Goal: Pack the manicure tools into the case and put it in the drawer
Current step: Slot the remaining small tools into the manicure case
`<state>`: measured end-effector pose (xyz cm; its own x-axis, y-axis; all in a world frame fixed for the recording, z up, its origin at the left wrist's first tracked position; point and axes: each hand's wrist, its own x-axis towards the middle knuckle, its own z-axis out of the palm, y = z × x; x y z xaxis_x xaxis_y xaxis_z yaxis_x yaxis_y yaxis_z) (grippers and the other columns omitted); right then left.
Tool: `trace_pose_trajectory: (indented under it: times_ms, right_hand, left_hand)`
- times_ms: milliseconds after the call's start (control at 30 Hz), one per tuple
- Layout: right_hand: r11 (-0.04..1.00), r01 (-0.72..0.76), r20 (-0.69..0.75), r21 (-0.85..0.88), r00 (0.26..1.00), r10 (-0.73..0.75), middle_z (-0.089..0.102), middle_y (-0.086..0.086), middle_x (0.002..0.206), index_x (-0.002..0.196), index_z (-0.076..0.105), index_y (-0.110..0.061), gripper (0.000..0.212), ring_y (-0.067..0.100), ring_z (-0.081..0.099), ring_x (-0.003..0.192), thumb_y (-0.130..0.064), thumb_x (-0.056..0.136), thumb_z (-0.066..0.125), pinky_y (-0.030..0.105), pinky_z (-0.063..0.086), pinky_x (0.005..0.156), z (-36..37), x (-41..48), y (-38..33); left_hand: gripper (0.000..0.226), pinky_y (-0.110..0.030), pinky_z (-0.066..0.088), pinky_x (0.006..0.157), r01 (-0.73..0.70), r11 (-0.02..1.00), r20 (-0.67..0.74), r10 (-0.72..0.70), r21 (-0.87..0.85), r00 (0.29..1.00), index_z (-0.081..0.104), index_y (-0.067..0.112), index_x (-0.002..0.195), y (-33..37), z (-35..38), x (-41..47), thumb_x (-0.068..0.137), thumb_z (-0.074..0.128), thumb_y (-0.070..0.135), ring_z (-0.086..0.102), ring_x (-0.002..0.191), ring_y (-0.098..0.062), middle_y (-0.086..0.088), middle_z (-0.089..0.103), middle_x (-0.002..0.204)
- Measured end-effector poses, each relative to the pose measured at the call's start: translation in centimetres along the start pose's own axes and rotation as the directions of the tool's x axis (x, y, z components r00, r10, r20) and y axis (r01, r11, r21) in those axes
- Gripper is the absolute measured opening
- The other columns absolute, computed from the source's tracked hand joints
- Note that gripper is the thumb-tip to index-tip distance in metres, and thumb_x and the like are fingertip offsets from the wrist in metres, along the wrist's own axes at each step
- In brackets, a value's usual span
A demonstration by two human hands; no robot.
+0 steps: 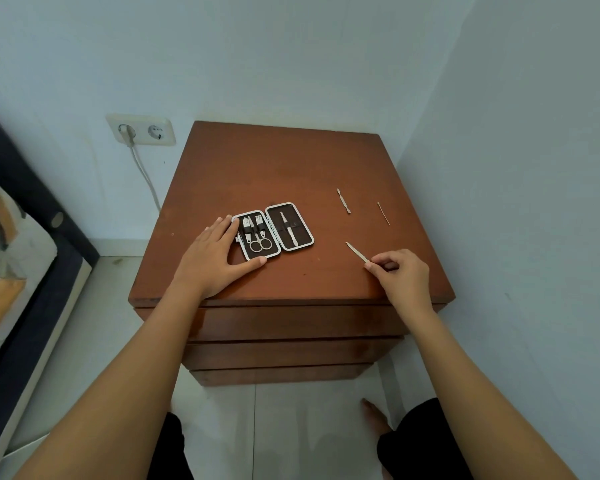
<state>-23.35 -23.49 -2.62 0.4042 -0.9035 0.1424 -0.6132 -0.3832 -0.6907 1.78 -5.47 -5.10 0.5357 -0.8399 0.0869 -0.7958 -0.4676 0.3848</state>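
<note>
Pale blue walls corner a brown wooden tabletop [291,168] that carries an open manicure case and loose tools.

Lying open, the black silver-rimmed manicure case [272,231] holds small scissors [260,244] and clippers in its left half and one slim tool in its right. At its left edge the left hand [215,258] lies flat, fingers spread, gripping nothing. Its counterpart, the right hand [400,271], pinches a thin silver metal file [357,252] between thumb and fingertips, tip low. Beyond it lie a silver cuticle pusher [343,201] and a thin pick [383,213], apart from the case.
</note>
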Motion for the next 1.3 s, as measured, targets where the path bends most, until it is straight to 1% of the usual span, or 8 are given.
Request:
trace_pose_trajectory:
  times_ms: [233,300,433,700,867,967,1100,1300]
  right_hand:
    - [0.993,-0.116,0.111,-0.015,0.987,0.117,0.061,0.005,0.076,0.083,0.074,-0.009,0.011,0.011,0.049,0.065,-0.018,0.077,0.073,0.007,0.033,0.048,-0.2,1.5,-1.3]
    - [0.993,-0.114,0.115,-0.015,0.987,0.114,0.06,0.006,0.077,0.083,0.073,-0.007,0.011,0.016,0.051,0.07,-0.017,0.079,0.072,0.019,0.035,0.054,0.0,1.5,-1.5]
    - [0.995,-0.102,0.089,-0.01,0.991,0.103,0.06,0.007,0.084,0.083,0.071,-0.006,0.009,0.018,0.052,0.076,-0.015,0.082,0.068,0.027,0.039,0.067,0.4,1.2,-1.6]
    - [0.997,0.023,0.109,-0.07,0.994,-0.015,0.054,0.002,0.089,0.084,0.059,-0.008,0.007,0.018,0.053,0.085,-0.011,0.089,0.056,0.024,0.039,0.068,1.0,0.1,-1.9]
    - [0.98,0.073,0.202,0.184,0.973,-0.11,0.058,-0.005,0.075,0.086,0.063,-0.015,0.005,0.01,0.053,0.07,-0.01,0.085,0.061,0.009,0.039,0.06,2.2,0.1,-4.6]
    - [0.97,0.123,0.219,0.21,0.961,-0.169,0.06,-0.004,0.071,0.088,0.07,-0.014,0.009,0.012,0.055,0.066,-0.01,0.084,0.062,0.017,0.043,0.064,4.5,-0.3,-6.8]
    - [0.979,0.173,0.2,0.106,0.961,-0.191,0.066,0.008,0.085,0.092,0.073,-0.011,0.013,0.012,0.054,0.072,-0.013,0.084,0.063,0.014,0.036,0.069,6.9,-0.2,-7.9]
    - [0.966,0.257,0.24,-0.004,0.938,-0.248,0.059,0.013,0.097,0.102,0.071,-0.008,0.021,0.026,0.058,0.09,-0.015,0.089,0.056,0.027,0.044,0.076,8.0,0.5,-8.9]
  left_hand:
    - [0.106,-0.032,0.007,0.116,0.003,1.0,-0.009,-0.003,0.013,1.0,0.015,0.019,0.149,-0.2,-0.5,0.5,0.067,0.033,0.083,0.008,0.145,-0.014,0.001,0.013,0.158]
    - [0.105,-0.033,0.007,0.117,0.005,1.0,-0.009,-0.005,0.013,1.0,0.015,0.019,0.149,-0.2,-0.6,0.4,0.068,0.035,0.083,0.008,0.145,-0.014,0.001,0.013,0.158]
    - [0.109,-0.033,0.008,0.117,0.004,1.0,-0.01,-0.004,0.017,1.0,0.015,0.019,0.149,-0.3,-0.5,0.5,0.064,0.029,0.086,0.008,0.145,-0.014,0.001,0.014,0.158]
    - [0.109,-0.032,0.007,0.116,-0.001,1.0,-0.007,0.001,0.018,1.0,0.014,0.019,0.149,-0.1,-0.5,0.4,0.064,0.027,0.086,0.008,0.145,-0.014,0.001,0.013,0.158]
    - [0.104,-0.031,0.006,0.115,-0.001,1.0,-0.012,0.001,0.008,1.0,0.015,0.019,0.149,0.1,-0.6,0.4,0.07,0.038,0.083,0.008,0.145,-0.014,0.001,0.014,0.158]
    - [0.099,-0.03,0.006,0.115,0.0,1.0,-0.018,0.0,0.006,1.0,0.015,0.019,0.149,0.2,-0.7,0.4,0.073,0.042,0.077,0.008,0.145,-0.014,0.001,0.014,0.158]
    - [0.107,-0.031,0.006,0.116,-0.001,1.0,-0.012,0.001,0.003,1.0,0.015,0.019,0.149,-0.1,-0.6,0.4,0.066,0.031,0.084,0.008,0.145,-0.013,0.001,0.014,0.158]
    - [0.105,-0.031,0.006,0.116,-0.004,1.0,-0.023,0.004,-0.003,1.0,0.016,0.02,0.149,-0.3,-0.5,0.5,0.067,0.035,0.083,0.009,0.145,-0.013,0.001,0.015,0.158]
